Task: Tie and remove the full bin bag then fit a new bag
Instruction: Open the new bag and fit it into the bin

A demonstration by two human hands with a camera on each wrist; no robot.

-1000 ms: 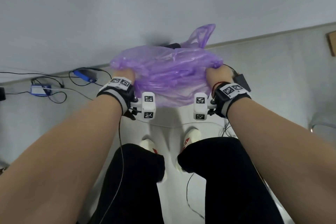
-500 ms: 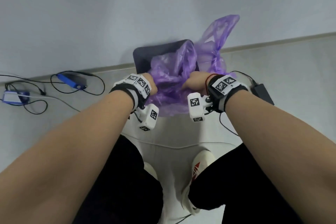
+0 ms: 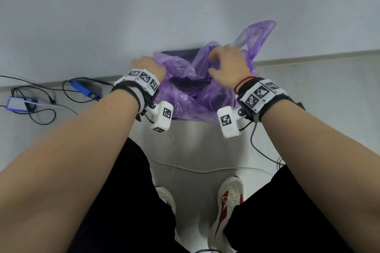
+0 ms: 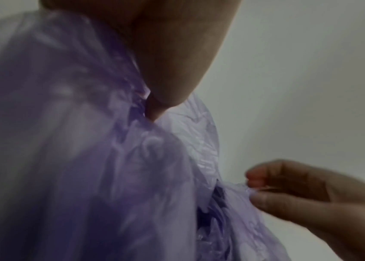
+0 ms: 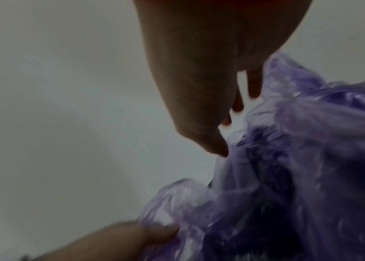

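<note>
- The purple bag [image 3: 191, 96] lies between both hands, draped over the dark bin [image 3: 181, 52]; I think its rim should be spread evenly over every edge.
- The left hand [image 3: 150, 66] grips the bag's near-left edge.
- The right hand [image 3: 228, 65] pinches the far fold.
- Most of the bin is hidden, and the wrist views are blurred.

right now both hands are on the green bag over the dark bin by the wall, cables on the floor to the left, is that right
Not quite: the bag is purple, not green, as the head view shows. The rest holds: the left hand and the right hand are both on it over the dark bin by the wall, with cables on the floor to the left.
</note>
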